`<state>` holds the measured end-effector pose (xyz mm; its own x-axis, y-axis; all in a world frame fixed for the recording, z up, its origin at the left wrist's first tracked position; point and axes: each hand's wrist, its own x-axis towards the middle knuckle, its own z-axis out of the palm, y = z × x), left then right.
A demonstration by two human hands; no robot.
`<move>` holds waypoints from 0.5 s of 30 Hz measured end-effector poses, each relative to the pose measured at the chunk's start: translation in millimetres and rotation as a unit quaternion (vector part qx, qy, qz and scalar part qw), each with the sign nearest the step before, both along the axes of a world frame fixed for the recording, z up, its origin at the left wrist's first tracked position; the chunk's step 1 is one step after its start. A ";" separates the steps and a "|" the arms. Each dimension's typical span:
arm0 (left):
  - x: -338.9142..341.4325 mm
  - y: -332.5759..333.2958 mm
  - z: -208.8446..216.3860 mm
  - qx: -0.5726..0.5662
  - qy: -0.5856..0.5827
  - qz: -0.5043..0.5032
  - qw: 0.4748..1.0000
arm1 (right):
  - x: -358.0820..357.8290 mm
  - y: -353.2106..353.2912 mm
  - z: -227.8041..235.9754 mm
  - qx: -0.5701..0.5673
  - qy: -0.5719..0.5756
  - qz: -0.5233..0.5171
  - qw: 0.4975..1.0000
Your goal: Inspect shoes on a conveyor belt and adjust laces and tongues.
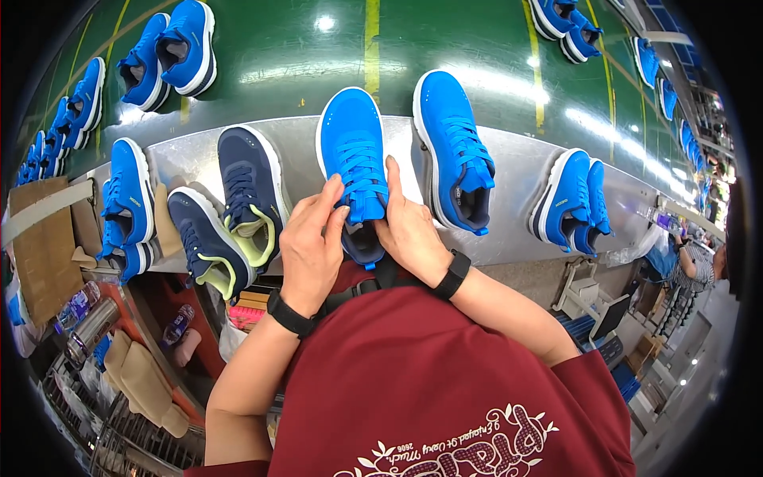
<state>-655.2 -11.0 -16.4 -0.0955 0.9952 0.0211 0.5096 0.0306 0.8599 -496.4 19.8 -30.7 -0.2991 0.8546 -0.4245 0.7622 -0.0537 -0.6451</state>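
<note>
So we've got both hands on one bright blue shoe [350, 115], right in the middle at the near side of the metal surface [513, 179]. Toe points far, heel sits toward our waist. Can't tell if it's resting there or lifted a bit.

Our left hand [308, 242] is on the left of the shoe opening, thumb and finger slightly apart beside the tongue [366, 208]. Our right hand [417, 238] lies along the other side, index stretched out past the laces [362, 163], thumb down by the collar. The palms are well apart with the shoe between them. Is either one actually pinching? Honestly can't tell, the contact is partly hidden.

Our read: this is a finishing or checking step around the tongue and laces. The laces are already threaded through, so we'd guess the next move calls for keeping the shoe steady from both sides while the tongue gets squared up in the opening. Light fingers, so the laces don't get dragged crooked.

There's a matching blue shoe [457, 143] just to the right, and a dark navy pair [248, 167] with lime lining to the left. More blue ones [191, 48] sit on the green stretch [274, 48] on the far side.
</note>
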 end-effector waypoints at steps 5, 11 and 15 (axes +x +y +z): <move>-23.9 26.2 -0.6 -0.208 -0.180 -0.009 0.961 | 0.0 -3.7 -8.8 0.058 0.023 -0.004 0.998; -48.5 71.4 0.0 -0.371 -0.266 -0.181 0.871 | 1.6 -0.6 -7.6 0.047 0.018 0.017 0.999; -63.9 82.9 -7.3 -0.459 -0.394 -0.203 0.769 | 4.6 -0.1 -5.4 0.066 0.048 0.019 0.996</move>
<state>-719.1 71.9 -23.8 0.6052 0.5065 -0.6142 -0.0318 0.7863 0.6170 -491.8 19.7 -36.2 -0.3662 0.8884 -0.2769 0.6963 0.0642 -0.7148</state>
